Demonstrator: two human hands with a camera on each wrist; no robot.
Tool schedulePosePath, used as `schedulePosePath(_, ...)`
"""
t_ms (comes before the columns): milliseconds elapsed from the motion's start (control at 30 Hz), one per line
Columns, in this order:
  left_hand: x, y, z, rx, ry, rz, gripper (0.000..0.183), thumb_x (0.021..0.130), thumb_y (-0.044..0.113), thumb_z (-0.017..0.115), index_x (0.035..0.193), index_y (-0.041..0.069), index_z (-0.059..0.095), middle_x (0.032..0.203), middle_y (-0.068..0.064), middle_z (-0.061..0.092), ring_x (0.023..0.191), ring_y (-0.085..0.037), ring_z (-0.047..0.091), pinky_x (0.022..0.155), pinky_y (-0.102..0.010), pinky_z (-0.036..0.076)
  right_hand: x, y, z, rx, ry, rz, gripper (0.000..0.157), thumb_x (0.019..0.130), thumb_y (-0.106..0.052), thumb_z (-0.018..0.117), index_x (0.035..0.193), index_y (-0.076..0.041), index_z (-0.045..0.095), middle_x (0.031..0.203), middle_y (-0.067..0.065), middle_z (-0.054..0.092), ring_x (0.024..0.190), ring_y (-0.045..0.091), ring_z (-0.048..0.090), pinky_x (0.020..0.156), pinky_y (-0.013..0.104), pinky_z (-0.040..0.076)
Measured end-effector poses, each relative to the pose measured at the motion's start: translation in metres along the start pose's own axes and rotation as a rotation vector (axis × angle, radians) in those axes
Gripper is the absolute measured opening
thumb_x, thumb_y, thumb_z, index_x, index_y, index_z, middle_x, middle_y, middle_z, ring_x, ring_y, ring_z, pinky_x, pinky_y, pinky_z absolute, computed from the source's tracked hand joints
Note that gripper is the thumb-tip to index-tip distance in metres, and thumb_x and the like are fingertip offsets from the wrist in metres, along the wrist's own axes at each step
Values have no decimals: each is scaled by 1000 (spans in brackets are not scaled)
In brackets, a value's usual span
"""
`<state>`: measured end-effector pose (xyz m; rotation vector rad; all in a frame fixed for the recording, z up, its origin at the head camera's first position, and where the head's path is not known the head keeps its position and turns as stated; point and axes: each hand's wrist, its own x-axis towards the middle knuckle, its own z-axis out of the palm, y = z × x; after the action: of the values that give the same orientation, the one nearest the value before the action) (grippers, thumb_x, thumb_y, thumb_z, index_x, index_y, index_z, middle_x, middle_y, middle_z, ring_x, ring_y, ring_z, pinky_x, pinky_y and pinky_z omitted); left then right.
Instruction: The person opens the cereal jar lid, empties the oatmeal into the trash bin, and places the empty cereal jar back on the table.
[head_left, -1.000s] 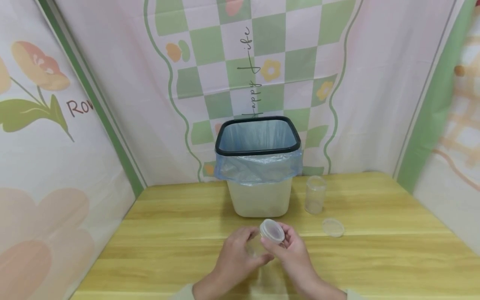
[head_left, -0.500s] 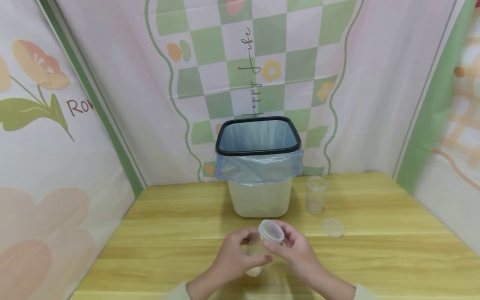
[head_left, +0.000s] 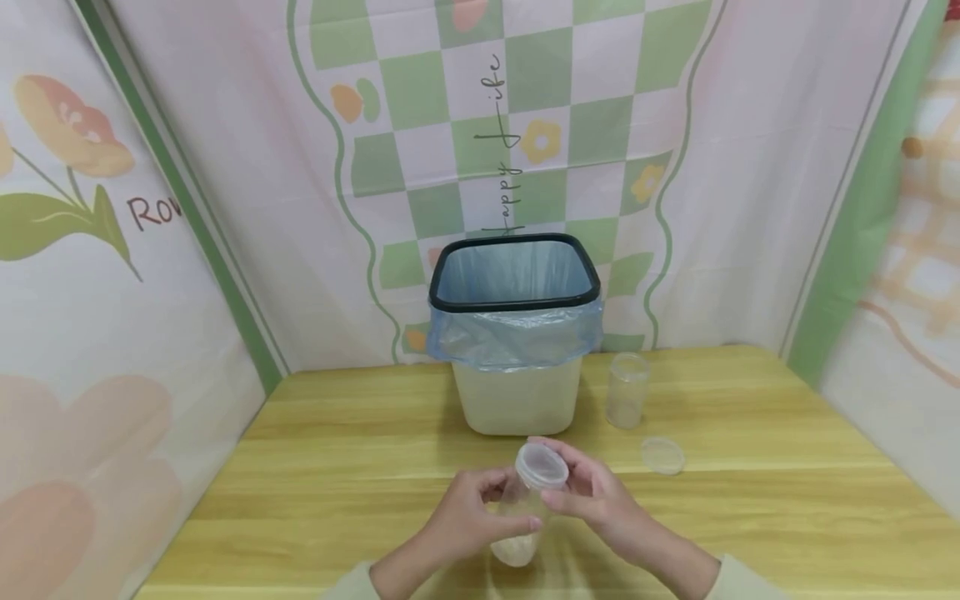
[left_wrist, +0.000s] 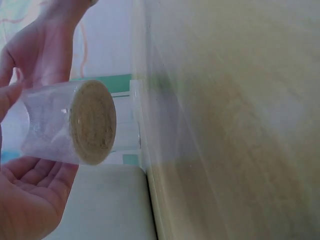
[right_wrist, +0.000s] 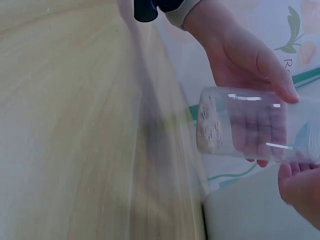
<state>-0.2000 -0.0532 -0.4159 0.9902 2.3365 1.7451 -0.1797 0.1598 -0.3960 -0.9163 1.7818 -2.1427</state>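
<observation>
A clear plastic jar (head_left: pixel 517 533) with a whitish round lid (head_left: pixel 542 465) on top is held above the near part of the table, tilted. My left hand (head_left: pixel 465 517) grips the jar's body between thumb and fingers. At the upper end, my right hand (head_left: pixel 607 508) has its thumb and fingers around the lid's rim. A pale beige layer covers the jar's bottom (left_wrist: pixel 95 122) in the left wrist view; its kind is not clear. The right wrist view shows the see-through jar wall (right_wrist: pixel 245 125), with left fingers visible behind it.
A bin (head_left: pixel 517 400) with a dark rim and blue bag liner stands at the back centre of the wooden table (head_left: pixel 337 467). Right of it stands another clear jar (head_left: pixel 627 392), uncovered. A loose clear lid (head_left: pixel 663 456) lies flat near that jar. Printed curtains enclose the table.
The held jar has tipped more upright, so its bottom now shows below my left hand. My right fingers have shifted around the lid. The bin, second jar and loose lid stay put.
</observation>
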Motion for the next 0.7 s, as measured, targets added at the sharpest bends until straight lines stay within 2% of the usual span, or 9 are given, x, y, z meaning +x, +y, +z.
schedulePosePath(100,0,0,2,105,73,35,37,77,27,84,106,9,70,95,1,68,89,-14,64,83,-32,54,1,-2,9,-21,154,13,62,95,-2,56,145,13,22,137,19,46,121,14,51,100,26,42)
schedulePosePath(233,-1,-1,5,302,204,107,46,73,33,86,110,12,68,99,1,68,89,-11,63,79,-28,54,4,-2,26,-55,434,65,61,90,0,63,141,11,32,135,21,47,116,12,53,98,19,41)
schedulePosePath(300,-2,-1,7,376,261,138,48,71,35,87,108,13,68,97,2,68,87,-10,62,76,-26,53,6,-1,34,-64,541,102,58,88,0,66,139,8,38,132,19,49,114,14,53,96,17,42)
schedulePosePath(467,-3,-4,12,509,344,209,53,68,42,87,106,9,68,94,1,67,84,-11,62,75,-25,54,10,4,49,-71,648,128,55,85,-1,70,132,5,42,127,16,51,113,18,52,94,19,44)
schedulePosePath(600,-2,-5,15,631,363,263,61,70,50,82,108,4,67,96,-4,69,86,-15,65,77,-24,54,12,9,57,-64,693,131,58,83,-1,73,131,6,40,125,16,52,110,14,55,92,19,45)
schedulePosePath(700,-3,-5,16,671,364,273,61,70,50,83,107,4,67,96,-5,69,86,-15,66,76,-24,54,13,11,59,-59,709,143,58,84,-1,73,130,7,39,125,17,53,107,13,56,90,20,46)
